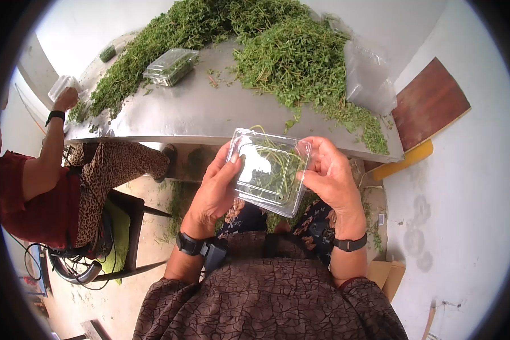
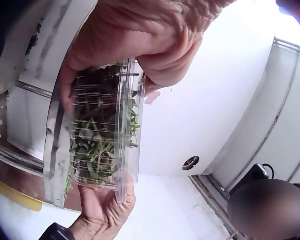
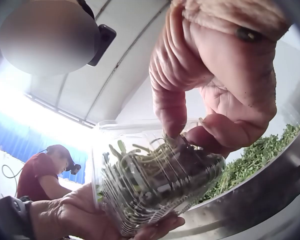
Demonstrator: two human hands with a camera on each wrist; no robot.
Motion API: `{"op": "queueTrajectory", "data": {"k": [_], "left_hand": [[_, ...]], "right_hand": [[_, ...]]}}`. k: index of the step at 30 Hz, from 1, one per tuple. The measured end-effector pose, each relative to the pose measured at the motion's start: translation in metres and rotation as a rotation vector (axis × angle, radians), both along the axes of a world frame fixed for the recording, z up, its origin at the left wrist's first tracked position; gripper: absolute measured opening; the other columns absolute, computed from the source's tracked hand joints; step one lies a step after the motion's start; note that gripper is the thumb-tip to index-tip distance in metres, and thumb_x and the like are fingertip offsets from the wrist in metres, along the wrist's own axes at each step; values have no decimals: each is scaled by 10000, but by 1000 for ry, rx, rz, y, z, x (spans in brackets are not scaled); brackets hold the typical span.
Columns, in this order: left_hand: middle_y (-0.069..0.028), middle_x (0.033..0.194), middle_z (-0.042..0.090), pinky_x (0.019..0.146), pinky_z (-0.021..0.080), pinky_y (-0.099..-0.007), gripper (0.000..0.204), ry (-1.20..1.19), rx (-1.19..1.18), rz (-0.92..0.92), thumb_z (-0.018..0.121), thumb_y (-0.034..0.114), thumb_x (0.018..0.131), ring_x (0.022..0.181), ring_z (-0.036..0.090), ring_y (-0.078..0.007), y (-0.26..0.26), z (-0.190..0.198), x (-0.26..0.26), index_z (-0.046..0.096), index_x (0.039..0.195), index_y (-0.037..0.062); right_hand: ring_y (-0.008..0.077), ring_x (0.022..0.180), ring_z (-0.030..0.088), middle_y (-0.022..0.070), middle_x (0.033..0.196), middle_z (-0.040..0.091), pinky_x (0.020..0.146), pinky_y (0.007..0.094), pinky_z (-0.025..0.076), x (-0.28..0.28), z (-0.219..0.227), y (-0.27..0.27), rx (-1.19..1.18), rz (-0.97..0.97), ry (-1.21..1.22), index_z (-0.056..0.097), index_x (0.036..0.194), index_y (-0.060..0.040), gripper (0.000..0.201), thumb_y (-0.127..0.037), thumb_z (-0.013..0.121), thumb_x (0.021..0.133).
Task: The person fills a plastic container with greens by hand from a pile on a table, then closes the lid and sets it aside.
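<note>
A clear plastic clamshell box [image 1: 259, 175] with leafy green stems [image 3: 135, 167] inside is held above the lap, just off the table's near edge. My left hand [image 1: 214, 184] grips its left side, thumb on the lid and fingers behind. On the opposite side my right hand [image 1: 335, 178] pinches the box's edge between thumb and curled fingers. In the right wrist view those fingertips sit at the rim, close to the stems. A few stems poke past the top edge in the head view. The lid lies over the greens.
A metal table [image 1: 170, 116] bears large heaps of greens [image 1: 294, 54]. A filled clear box [image 1: 173, 67] stands on it, with stacked clear boxes [image 1: 371, 76] at right. At left another person [image 1: 45, 192] sits, one hand at a container [image 1: 62, 88]. A reddish board [image 1: 430, 102] leans at right.
</note>
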State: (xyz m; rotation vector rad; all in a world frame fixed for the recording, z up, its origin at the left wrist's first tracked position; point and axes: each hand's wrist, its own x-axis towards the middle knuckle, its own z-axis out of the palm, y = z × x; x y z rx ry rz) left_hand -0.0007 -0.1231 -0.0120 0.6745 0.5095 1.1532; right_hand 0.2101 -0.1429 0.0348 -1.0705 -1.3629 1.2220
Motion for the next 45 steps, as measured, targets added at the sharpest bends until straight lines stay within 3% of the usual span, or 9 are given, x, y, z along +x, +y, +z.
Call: {"op": "queueTrajectory", "data": {"k": [8,13,18,24,32,35,38,42,45], "left_hand": [[52,905,494,806,404,-212,408,131,99,57,536,152,906,815,446,-41,15,8,-10,435,1290,55],[34,988,509,813,401,-214,417,126,111,99,539,138,905,847,450,-45,19,17,-4,424,1296,48],[14,1078,509,815,384,-195,443,168,208,165,526,99,901,873,446,-37,17,19,5,389,1318,37],[18,1125,488,776,377,-181,456,209,309,216,540,77,887,858,426,-25,10,14,9,389,1315,32],[-24,1108,520,784,387,-186,463,395,338,155,537,144,897,845,461,-46,27,32,4,376,1315,25],[-31,1027,534,742,434,-220,458,221,255,154,550,190,892,840,500,-80,38,42,13,405,1302,45],[-22,991,550,760,429,-227,470,385,352,193,584,229,876,831,506,-92,66,33,5,436,1285,51],[-25,968,576,796,411,-233,492,446,392,272,609,291,864,875,518,-96,94,36,8,473,1236,0],[-82,990,607,825,423,-241,499,648,515,282,626,271,857,899,552,-132,121,27,5,501,1167,-99]], "right_hand": [[61,693,511,122,1140,548,565,196,442,2,6,2,17,29,114,445,1192,5,424,-11,570,787],[102,731,548,139,1111,550,573,210,471,0,4,7,45,-55,173,431,1214,15,424,-121,587,844],[80,665,535,64,861,590,524,209,466,2,5,11,39,-246,3,522,1034,18,336,-210,652,826],[47,559,495,0,683,566,478,188,430,6,4,11,-27,-231,20,560,904,-11,275,-247,669,816],[36,452,460,8,609,548,390,171,362,11,1,35,-17,-142,146,569,788,-34,178,-194,605,855],[37,435,456,17,598,548,374,171,349,9,6,47,-34,-179,133,564,770,-44,161,-171,581,868],[38,452,467,18,600,549,377,175,349,9,8,63,-40,-195,92,565,768,-42,163,-172,580,866],[63,469,487,34,609,559,386,187,365,8,4,84,-47,-236,140,582,749,-21,188,-180,595,849],[91,460,503,66,604,569,377,210,399,7,-5,100,-26,-286,156,592,728,13,200,-157,608,834]]}}
